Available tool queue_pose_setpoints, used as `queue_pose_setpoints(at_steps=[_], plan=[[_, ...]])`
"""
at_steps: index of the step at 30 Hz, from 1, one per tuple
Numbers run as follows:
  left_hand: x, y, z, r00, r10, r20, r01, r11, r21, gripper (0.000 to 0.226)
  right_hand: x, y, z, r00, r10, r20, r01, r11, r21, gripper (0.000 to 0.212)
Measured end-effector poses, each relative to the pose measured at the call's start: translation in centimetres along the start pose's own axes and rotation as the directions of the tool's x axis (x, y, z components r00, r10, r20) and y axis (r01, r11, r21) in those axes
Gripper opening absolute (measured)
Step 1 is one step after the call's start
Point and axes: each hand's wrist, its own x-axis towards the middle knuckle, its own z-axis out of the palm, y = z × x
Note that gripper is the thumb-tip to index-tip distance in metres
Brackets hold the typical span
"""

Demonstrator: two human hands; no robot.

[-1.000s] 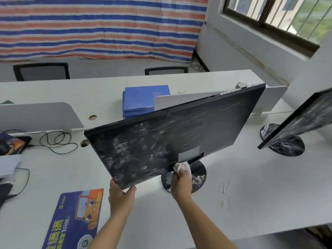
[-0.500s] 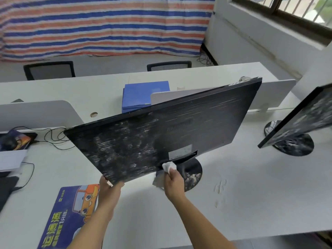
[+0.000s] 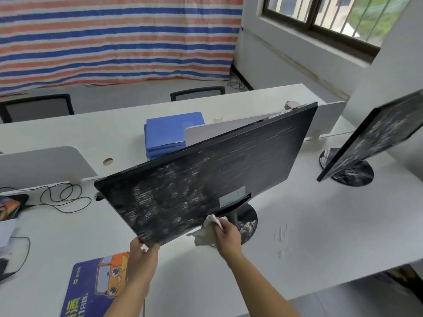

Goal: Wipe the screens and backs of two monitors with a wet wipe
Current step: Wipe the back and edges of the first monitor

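The monitor (image 3: 206,179) tilts on its stand on the desk (image 3: 320,225), its smeared back up; the left hand (image 3: 142,259) grips its lower corner; the right hand (image 3: 227,234) pinches the wipe (image 3: 206,234) against the lower edge; a second monitor (image 3: 380,136) stands well apart at right.

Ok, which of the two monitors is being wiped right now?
The middle monitor: the left hand grips its lower corner and the right hand holds the wipe at its bottom edge. The monitor at the far right stands untouched.
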Motion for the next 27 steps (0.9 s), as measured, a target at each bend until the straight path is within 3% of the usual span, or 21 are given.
queue_pose_setpoints(at_steps=[4, 7, 9, 11, 14, 19, 22, 23, 27], plan=[[0.4, -0.2, -0.8, 1.000, -0.001, 0.031, 0.001, 1.000, -0.008, 0.039, 0.3, 0.1, -1.7, 0.954, 0.212, -0.211, -0.152, 0.952, 0.267, 0.053], [0.6, -0.4, -1.0, 0.999, 0.007, 0.053, -0.006, 1.000, -0.022, 0.036, 0.3, -0.1, -1.9, 0.919, 0.343, -0.196, -0.221, 0.858, 0.463, 0.047], [0.7, -0.4, -1.1, 0.998, 0.008, 0.061, -0.007, 1.000, -0.028, 0.035, 0.4, -0.1, -1.7, 0.946, 0.294, -0.137, -0.204, 0.868, 0.453, 0.043], [0.8, -0.4, -1.1, 0.998, 0.013, 0.066, -0.011, 0.999, -0.033, 0.033, 0.5, -0.2, -1.0, 0.967, 0.246, -0.065, -0.193, 0.874, 0.445, 0.026], [1.0, -0.6, -1.1, 0.998, 0.016, 0.064, -0.013, 0.999, -0.042, 0.030, 0.5, -0.6, 0.7, 0.984, 0.172, -0.041, -0.150, 0.935, 0.322, 0.011], [1.2, -0.8, -0.8, 0.999, 0.020, 0.031, -0.019, 0.999, -0.035, 0.030, 1.2, -0.4, 1.0, 0.953, 0.262, -0.153, -0.210, 0.933, 0.293, 0.021], [1.1, -0.7, -0.5, 0.999, 0.028, 0.017, -0.028, 0.999, -0.035, 0.032, 2.0, -0.4, -0.6, 0.855, 0.336, -0.396, -0.227, 0.927, 0.297, 0.030], [1.0, -0.7, -0.5, 0.999, 0.037, 0.012, -0.036, 0.999, -0.030, 0.032, 2.2, -0.3, -0.6, 0.854, 0.305, -0.421, -0.205, 0.942, 0.266, 0.028], [0.8, -0.2, -0.4, 0.998, 0.064, -0.016, -0.064, 0.998, -0.021, 0.032, 2.3, 0.3, 1.6, 0.957, -0.006, -0.289, 0.010, 1.000, 0.010, 0.030]])
